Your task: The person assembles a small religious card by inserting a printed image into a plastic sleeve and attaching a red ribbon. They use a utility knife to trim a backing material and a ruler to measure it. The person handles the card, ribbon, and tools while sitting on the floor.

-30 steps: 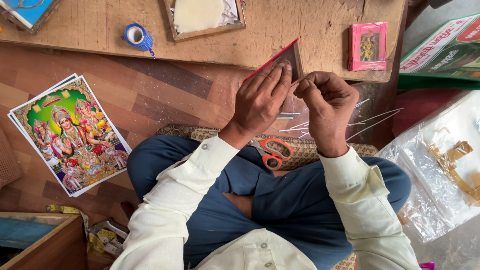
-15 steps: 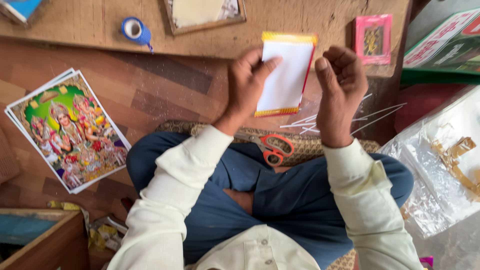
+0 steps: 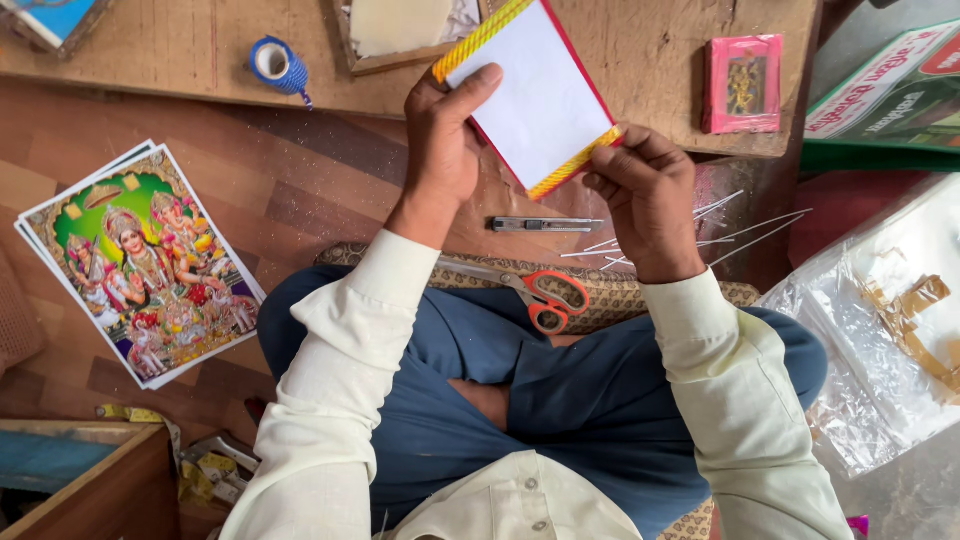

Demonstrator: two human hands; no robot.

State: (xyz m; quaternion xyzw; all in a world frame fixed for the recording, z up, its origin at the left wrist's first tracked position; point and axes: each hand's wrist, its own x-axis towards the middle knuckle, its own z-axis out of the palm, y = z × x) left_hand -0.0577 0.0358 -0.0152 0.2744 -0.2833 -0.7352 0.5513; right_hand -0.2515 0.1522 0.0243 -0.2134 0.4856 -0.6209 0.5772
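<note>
I hold a small white card with red edging and yellow patterned strips along two sides. My left hand grips its left side, thumb lying across the white face. My right hand pinches its lower right corner at the yellow strip. The card is tilted, raised above a low wooden board. Below my hands, orange-handled scissors rest on a patterned cushion by my crossed legs. A grey utility knife lies on the floor under the card.
A stack of colourful printed pictures lies at left. A blue tape roll, a pink framed picture and a shallow tray sit on the board. Thin clear strips and a plastic bag lie at right.
The card was edge-on and low between my hands. I lifted it, turned its white face toward me, and tilted it. My hands moved up toward the board.
</note>
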